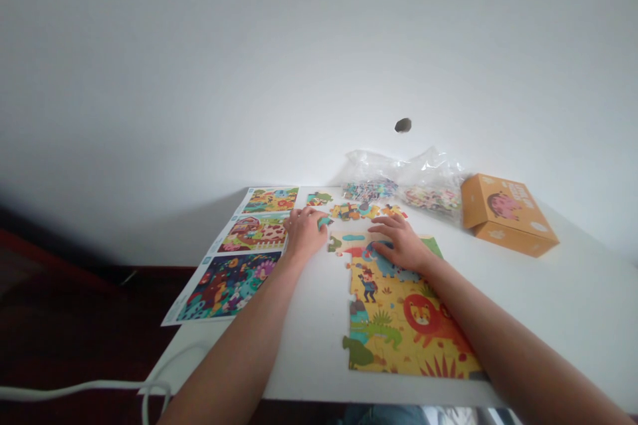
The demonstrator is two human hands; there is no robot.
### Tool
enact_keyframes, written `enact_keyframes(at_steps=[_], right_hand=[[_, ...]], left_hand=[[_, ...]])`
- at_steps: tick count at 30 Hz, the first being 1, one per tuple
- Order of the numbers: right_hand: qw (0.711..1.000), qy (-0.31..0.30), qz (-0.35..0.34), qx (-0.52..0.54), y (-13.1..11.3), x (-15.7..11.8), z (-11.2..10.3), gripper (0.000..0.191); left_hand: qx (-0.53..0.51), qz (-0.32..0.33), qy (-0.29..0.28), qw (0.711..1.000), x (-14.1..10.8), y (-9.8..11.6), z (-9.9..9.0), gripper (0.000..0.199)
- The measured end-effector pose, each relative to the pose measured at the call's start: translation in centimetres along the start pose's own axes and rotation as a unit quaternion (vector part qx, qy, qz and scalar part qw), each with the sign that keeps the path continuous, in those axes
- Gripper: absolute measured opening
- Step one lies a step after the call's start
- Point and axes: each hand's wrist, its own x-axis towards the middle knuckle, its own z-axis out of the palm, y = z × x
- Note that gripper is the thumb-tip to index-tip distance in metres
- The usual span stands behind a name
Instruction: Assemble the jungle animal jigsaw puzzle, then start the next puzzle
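My left hand (pixel 304 234) is closed, its fingers bent down near the table. A small teal-and-green puzzle piece (pixel 325 220) shows between its thumb and index finger. My right hand (pixel 403 244) lies with fingers spread on the upper part of a partly joined jigsaw puzzle (pixel 383 305), holding nothing. This puzzle shows a lion, a crocodile, an explorer and a blue elephant on yellow ground; my right forearm covers part of its right side. Beyond the hands lie several loose puzzle pieces (pixel 351 211) and a green piece group (pixel 319 198).
A printed picture sheet (pixel 214 254) with three scenes lies at the left table edge. Clear bags of pieces (pixel 371 187) (pixel 432 196) rest against the wall, beside an orange box (pixel 508 212). A white cable (pixel 90 385) hangs at the lower left.
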Motion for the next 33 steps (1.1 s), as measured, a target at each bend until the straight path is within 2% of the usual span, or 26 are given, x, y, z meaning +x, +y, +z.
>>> enact_keyframes(at_steps=[2, 4, 9, 11, 15, 19, 22, 27, 33], right_hand=[[1.0, -0.007, 0.005, -0.007, 0.1, 0.0, 0.2, 0.032], [1.0, -0.01, 0.007, -0.008, 0.2, 0.0, 0.3, 0.031], [1.0, -0.012, 0.004, -0.003, 0.3, -0.1, 0.5, 0.03], [1.0, -0.014, 0.005, -0.002, 0.2, -0.1, 0.5, 0.03], [1.0, -0.016, 0.009, -0.003, 0.1, -0.1, 0.5, 0.03], [1.0, -0.021, 0.012, -0.005, 0.0, -0.2, 0.4, 0.03], [1.0, -0.023, 0.015, -0.006, 0.0, -0.3, 0.4, 0.03], [1.0, -0.022, 0.012, -0.004, -0.1, -0.3, 0.3, 0.03], [1.0, -0.014, 0.008, 0.003, -0.1, -0.2, 0.5, 0.028]], left_hand=[[0.036, -0.057, -0.011, 0.998, 0.0, 0.2, -0.5, 0.024], [0.044, -0.077, -0.026, 0.996, -0.1, 0.3, -0.5, 0.022], [-0.034, -0.014, -0.044, 0.998, 0.2, 0.3, 0.6, 0.023], [-0.05, 0.016, -0.033, 0.998, 0.5, 0.2, 1.0, 0.024], [0.002, 0.009, 0.011, 1.0, 1.0, -0.2, 1.2, 0.032], [0.051, -0.009, -0.046, 0.998, 1.1, -0.6, 1.5, 0.056], [0.061, -0.006, -0.081, 0.995, 1.1, -0.6, 1.7, 0.062], [0.071, 0.009, -0.078, 0.994, 1.1, -0.5, 1.7, 0.06], [0.028, 0.086, -0.088, 0.992, 0.9, -0.5, 1.5, 0.046]])
